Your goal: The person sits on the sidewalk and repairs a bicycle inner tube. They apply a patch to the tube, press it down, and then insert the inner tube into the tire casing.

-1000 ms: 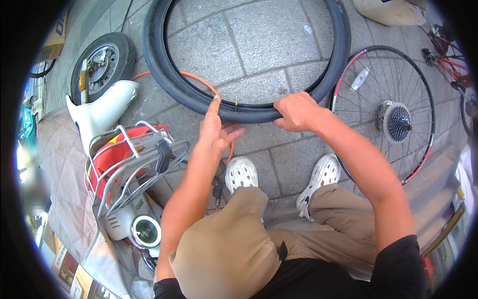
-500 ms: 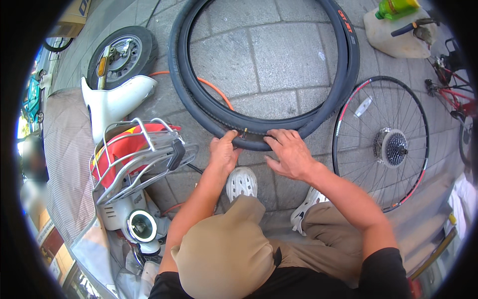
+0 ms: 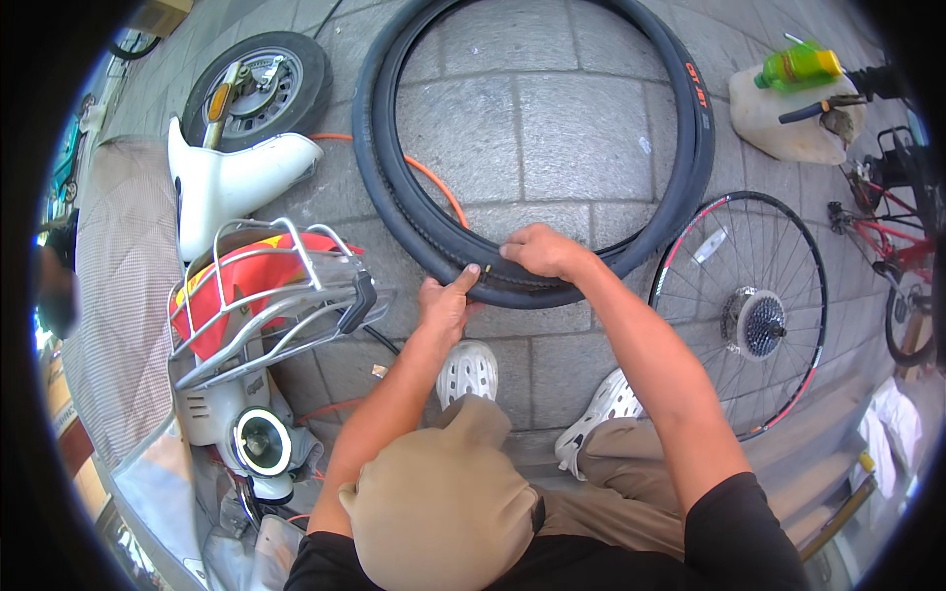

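Note:
A black bicycle tire [image 3: 697,143] lies on the paving in front of me, its near edge between my hands. A small brass-tipped valve [image 3: 488,269] sticks up from the near part of the tire. My left hand [image 3: 445,307] grips the near edge just left of the valve, thumb on top and fingers underneath. Fingers curled, my right hand [image 3: 542,252] is closed on the tire's inner edge, right of the valve. Its fingertips are partly hidden.
A spoked bicycle wheel [image 3: 744,325] with a cassette lies at right, near a whitish jug [image 3: 788,123] bearing a green-yellow bottle [image 3: 798,67] and a dark-handled tool. At left are a scooter with a metal basket [image 3: 271,295] and a small wheel [image 3: 258,94]. An orange hose [image 3: 439,184] crosses the paving.
My right hand has moved from the tire's near outer side up and left to its inner edge, and its fingers have curled in. My left hand keeps its grip beside the valve.

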Motion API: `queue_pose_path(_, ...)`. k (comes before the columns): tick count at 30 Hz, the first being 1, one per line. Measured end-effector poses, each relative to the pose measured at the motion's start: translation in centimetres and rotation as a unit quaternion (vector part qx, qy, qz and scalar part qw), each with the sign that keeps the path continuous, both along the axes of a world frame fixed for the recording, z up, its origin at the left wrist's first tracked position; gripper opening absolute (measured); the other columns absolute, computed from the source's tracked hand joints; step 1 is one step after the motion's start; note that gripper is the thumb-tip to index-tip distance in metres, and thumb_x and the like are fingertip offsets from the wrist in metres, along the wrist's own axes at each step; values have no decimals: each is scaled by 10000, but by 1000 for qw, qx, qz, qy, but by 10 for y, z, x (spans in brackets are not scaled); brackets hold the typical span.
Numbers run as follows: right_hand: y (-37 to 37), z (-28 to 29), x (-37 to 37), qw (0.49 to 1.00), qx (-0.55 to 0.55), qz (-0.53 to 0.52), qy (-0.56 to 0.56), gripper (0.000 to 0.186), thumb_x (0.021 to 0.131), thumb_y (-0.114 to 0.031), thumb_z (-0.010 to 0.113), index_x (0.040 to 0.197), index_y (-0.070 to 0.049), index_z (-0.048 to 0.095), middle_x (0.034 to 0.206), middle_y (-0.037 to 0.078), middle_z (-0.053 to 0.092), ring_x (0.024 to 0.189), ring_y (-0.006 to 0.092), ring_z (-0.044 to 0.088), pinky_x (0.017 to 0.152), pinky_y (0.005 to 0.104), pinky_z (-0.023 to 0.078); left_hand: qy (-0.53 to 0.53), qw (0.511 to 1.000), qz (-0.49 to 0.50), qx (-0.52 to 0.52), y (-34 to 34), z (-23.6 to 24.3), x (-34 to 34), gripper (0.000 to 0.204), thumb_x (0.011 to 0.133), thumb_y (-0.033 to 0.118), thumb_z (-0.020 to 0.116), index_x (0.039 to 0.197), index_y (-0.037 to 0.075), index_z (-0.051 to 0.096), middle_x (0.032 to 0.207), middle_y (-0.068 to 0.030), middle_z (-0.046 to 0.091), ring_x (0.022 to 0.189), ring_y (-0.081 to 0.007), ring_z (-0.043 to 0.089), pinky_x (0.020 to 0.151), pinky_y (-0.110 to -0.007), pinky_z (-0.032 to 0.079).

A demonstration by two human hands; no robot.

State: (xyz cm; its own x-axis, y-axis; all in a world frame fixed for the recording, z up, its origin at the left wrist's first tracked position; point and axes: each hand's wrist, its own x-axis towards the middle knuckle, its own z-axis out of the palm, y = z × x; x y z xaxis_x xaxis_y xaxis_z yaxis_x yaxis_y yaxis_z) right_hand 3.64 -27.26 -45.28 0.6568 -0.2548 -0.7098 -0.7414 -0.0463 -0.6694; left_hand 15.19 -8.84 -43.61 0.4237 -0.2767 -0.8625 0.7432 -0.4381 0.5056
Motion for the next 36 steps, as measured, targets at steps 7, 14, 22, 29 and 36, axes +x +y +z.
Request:
queue_pose_path(7, -2, -11, -1, 978, 174, -105, 43, 390, 1022, -278, 676, 1198, 57, 768, 1164, 219, 762, 1087, 292, 705, 946, 424, 532, -28, 1000, -4, 5, 1, -8, -3, 306, 961, 167, 831, 1200, 104, 650, 1079, -54, 757, 872, -207, 747, 693, -418, 602)
queue_pose_path(14, -6, -18, 4, 989, 125, -62, 54, 412, 1007, -292, 686, 1208, 59, 766, 1205, 222, 755, 1090, 303, 707, 950, 434, 535, -38, 999, -17, -17, 10, -16, -3, 308, 959, 180, 838, 1192, 95, 655, 1037, -48, 757, 843, -195, 746, 664, -390, 609)
queue_pose_path(22, -11, -4, 5, 991, 109, -50, 63, 350, 1012, -286, 683, 1159, 10, 800, 1082, 144, 789, 978, 235, 723, 885, 414, 564, -44, 999, -10, -13, 10, -15, -5, 315, 956, 174, 841, 1194, 89, 651, 1024, -57, 757, 809, -195, 747, 641, -387, 608)
queue_pose_path(29, -67, 15, -33, 978, -28, 182, 98, 401, 986, -353, 643, 1188, -40, 793, 1130, 171, 778, 1061, 329, 720, 968, 447, 537, -40, 999, -27, -11, 14, -19, -5, 309, 944, 216, 858, 1168, 118, 668, 1002, -15, 746, 797, -151, 721, 602, -339, 577)
queue_pose_path(36, -87, 26, -79, 965, -69, 233, 102, 400, 930, -284, 615, 1173, -23, 796, 1233, 238, 753, 1146, 406, 712, 991, 472, 547, -30, 999, -21, -33, 15, -20, -10, 352, 948, 159, 840, 1252, 100, 672, 1052, -17, 757, 825, -160, 740, 622, -337, 581)
